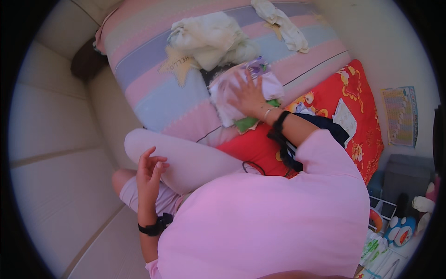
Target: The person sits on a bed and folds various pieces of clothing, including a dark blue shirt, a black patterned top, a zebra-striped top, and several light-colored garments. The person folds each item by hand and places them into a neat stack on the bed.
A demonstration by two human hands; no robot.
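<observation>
My right hand (248,93) lies palm down, fingers spread, on a small stack of folded pale pink-white cloth (273,87); the hand looks slightly blurred. Purple printed fabric (258,66) shows at the far edge of the stack, and green cloth (246,123) sticks out on the near side. Beyond the stack sits a rumpled bundle of white clothing (212,35). Over my bent leg (195,157) hovers my left hand (151,171), its fingers loosely curled and holding nothing.
The striped bedcover (150,108) spreads under the clothes. A long white garment (291,33) lies farther back. Right of me, a red patterned quilt (359,87) bears navy cloth (322,123) and a white printed piece (345,118). A blue toy (399,230) stands near a grey box (406,178).
</observation>
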